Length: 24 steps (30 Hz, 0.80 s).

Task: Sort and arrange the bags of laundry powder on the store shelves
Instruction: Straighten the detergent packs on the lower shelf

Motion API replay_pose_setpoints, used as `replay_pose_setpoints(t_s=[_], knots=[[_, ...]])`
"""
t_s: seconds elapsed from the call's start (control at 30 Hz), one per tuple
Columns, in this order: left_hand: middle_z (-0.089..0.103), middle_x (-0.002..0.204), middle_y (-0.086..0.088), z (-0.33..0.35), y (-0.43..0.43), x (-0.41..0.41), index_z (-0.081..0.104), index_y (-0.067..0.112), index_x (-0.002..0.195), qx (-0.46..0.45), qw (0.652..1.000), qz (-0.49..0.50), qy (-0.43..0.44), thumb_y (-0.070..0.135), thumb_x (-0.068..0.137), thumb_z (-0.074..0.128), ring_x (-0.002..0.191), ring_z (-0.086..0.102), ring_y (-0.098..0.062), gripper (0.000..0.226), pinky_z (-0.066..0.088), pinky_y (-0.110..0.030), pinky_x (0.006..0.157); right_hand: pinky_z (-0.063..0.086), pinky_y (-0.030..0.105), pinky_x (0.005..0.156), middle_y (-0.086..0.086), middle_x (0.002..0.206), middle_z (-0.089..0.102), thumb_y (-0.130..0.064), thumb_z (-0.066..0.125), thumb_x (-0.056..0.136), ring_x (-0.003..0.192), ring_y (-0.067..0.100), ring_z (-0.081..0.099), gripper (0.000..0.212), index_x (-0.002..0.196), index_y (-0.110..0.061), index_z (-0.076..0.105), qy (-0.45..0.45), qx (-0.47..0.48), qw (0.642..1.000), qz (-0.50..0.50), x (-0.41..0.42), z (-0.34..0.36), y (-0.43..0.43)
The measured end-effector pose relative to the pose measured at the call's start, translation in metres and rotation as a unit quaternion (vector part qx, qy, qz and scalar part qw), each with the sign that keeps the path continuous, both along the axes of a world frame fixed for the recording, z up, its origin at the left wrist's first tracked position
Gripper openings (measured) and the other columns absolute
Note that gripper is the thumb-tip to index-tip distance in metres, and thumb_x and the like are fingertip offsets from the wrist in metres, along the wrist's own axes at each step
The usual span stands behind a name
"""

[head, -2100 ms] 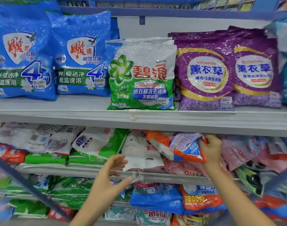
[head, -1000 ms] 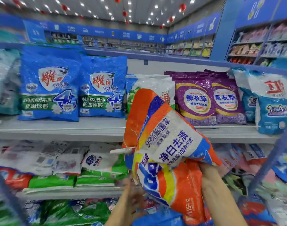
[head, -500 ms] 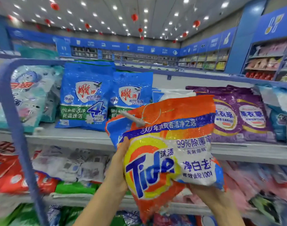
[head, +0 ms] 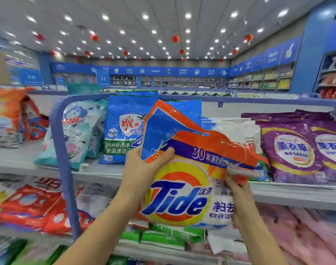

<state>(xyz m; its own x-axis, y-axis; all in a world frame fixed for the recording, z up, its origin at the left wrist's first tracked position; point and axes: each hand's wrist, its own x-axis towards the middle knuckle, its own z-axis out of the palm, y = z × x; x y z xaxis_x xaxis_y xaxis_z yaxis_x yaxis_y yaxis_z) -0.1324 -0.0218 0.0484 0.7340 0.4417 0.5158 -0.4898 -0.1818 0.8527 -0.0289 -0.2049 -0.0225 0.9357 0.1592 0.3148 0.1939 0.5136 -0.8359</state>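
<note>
An orange Tide bag (head: 182, 196) of laundry powder hangs upright in front of the shelves, between both my hands. My left hand (head: 142, 169) grips its upper left part, thumb across the folded blue top flap. At the bag's right edge my right hand (head: 237, 190) grips it. Behind the bag, on the upper shelf (head: 98, 169), stand a blue bag (head: 123, 131), a white and green bag (head: 239, 131) mostly hidden, and purple bags (head: 297, 148). A similar orange bag (head: 12, 113) leans at the far left of that shelf.
A blue metal frame post (head: 64, 159) curves down in front of the shelves at the left. Pale teal bags (head: 77, 131) lean beside it. The lower shelf holds red bags (head: 35, 205), green bags (head: 163, 238) and pink bags (head: 306, 236) lying flat. Store aisles show beyond.
I pulled the Tide bag off the lower shelf with my right hand, lifted it and turned it face-on. My left hand took its left side and now holds the top flap. My view rose.
</note>
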Motion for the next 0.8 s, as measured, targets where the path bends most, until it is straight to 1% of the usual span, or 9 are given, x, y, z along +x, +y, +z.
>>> replay_pose_setpoints(t_s=[0.07, 0.13, 0.2, 0.27, 0.37, 0.47, 0.6, 0.7, 0.8], knots=[[0.073, 0.065, 0.005, 0.003, 0.013, -0.01, 0.074, 0.035, 0.069, 0.06, 0.995, 0.077, -0.01, 0.042, 0.062, 0.085, 0.06, 0.068, -0.008, 0.015, 0.055, -0.022, 0.056, 0.054, 0.02, 0.056, -0.01, 0.071, 0.073, -0.026, 0.069, 0.064, 0.066, 0.004, 0.068, 0.012, 0.071, -0.033, 0.075, -0.053, -0.001, 0.998, -0.026, 0.0, 0.008, 0.01], [0.072, 0.063, 0.009, 0.004, 0.026, -0.02, 0.073, 0.035, 0.066, 0.058, 0.992, 0.11, -0.018, 0.043, 0.062, 0.076, 0.057, 0.067, -0.005, 0.01, 0.054, -0.02, 0.053, 0.054, 0.018, 0.06, -0.009, 0.075, 0.074, -0.031, 0.079, 0.055, 0.07, 0.003, 0.068, 0.02, 0.075, -0.033, 0.076, -0.093, -0.013, 0.995, -0.013, -0.001, 0.016, 0.016], [0.071, 0.06, 0.013, 0.001, 0.037, -0.027, 0.073, 0.028, 0.062, 0.039, 0.988, 0.148, -0.018, 0.026, 0.075, 0.073, 0.054, 0.066, -0.001, 0.013, 0.051, -0.015, 0.049, 0.056, 0.022, 0.063, -0.005, 0.076, 0.074, -0.021, 0.085, 0.055, 0.071, 0.005, 0.068, 0.025, 0.077, -0.028, 0.077, -0.128, -0.064, 0.99, 0.0, 0.004, 0.019, 0.022], [0.07, 0.058, 0.012, -0.004, 0.045, -0.036, 0.069, 0.023, 0.065, 0.011, 0.983, 0.181, -0.016, 0.017, 0.082, 0.069, 0.051, 0.065, -0.001, 0.018, 0.048, -0.014, 0.046, 0.055, 0.021, 0.06, -0.007, 0.073, 0.074, -0.025, 0.079, 0.059, 0.066, 0.004, 0.067, 0.018, 0.076, -0.031, 0.076, -0.135, -0.084, 0.987, 0.026, 0.002, 0.026, 0.034], [0.07, 0.058, 0.008, -0.007, 0.054, -0.055, 0.068, 0.021, 0.065, -0.014, 0.977, 0.212, -0.001, 0.028, 0.077, 0.067, 0.05, 0.065, -0.005, 0.015, 0.049, -0.017, 0.043, 0.054, 0.021, 0.057, -0.007, 0.075, 0.074, -0.035, 0.074, 0.054, 0.066, 0.009, 0.07, 0.021, 0.075, -0.035, 0.075, -0.108, -0.064, 0.985, 0.115, 0.003, 0.032, 0.055], [0.071, 0.06, 0.005, -0.011, 0.065, -0.077, 0.071, 0.029, 0.059, -0.041, 0.968, 0.246, 0.023, 0.046, 0.062, 0.068, 0.052, 0.068, -0.01, 0.018, 0.054, -0.023, 0.046, 0.053, 0.021, 0.054, -0.007, 0.071, 0.073, -0.024, 0.074, 0.056, 0.062, 0.007, 0.069, 0.018, 0.072, -0.033, 0.076, -0.111, -0.066, 0.974, 0.187, -0.005, 0.037, 0.08], [0.069, 0.064, -0.008, -0.019, 0.088, -0.113, 0.066, 0.028, 0.062, -0.03, 0.95, 0.31, 0.035, 0.058, 0.06, 0.065, 0.058, 0.067, -0.023, 0.03, 0.056, -0.037, 0.056, 0.05, 0.022, 0.059, -0.02, 0.063, 0.067, -0.012, 0.075, 0.069, 0.058, -0.006, 0.059, 0.029, 0.071, -0.041, 0.072, -0.203, -0.057, 0.968, 0.137, -0.02, 0.037, 0.115], [0.073, 0.067, -0.001, -0.021, 0.111, -0.141, 0.07, 0.036, 0.065, -0.046, 0.937, 0.343, 0.04, 0.054, 0.064, 0.063, 0.057, 0.07, -0.016, 0.02, 0.055, -0.025, 0.047, 0.044, 0.007, 0.052, -0.023, 0.057, 0.064, -0.021, 0.08, 0.061, 0.053, -0.01, 0.057, 0.025, 0.069, -0.043, 0.07, -0.241, -0.047, 0.957, 0.155, -0.043, 0.042, 0.15], [0.073, 0.065, 0.001, -0.026, 0.144, -0.17, 0.072, 0.034, 0.065, -0.076, 0.924, 0.372, 0.044, 0.053, 0.064, 0.062, 0.056, 0.07, -0.015, 0.021, 0.053, -0.022, 0.046, 0.046, 0.009, 0.052, -0.017, 0.055, 0.065, -0.023, 0.075, 0.07, 0.051, -0.006, 0.058, 0.017, 0.066, -0.04, 0.071, -0.216, -0.036, 0.954, 0.203, -0.067, 0.044, 0.201]])
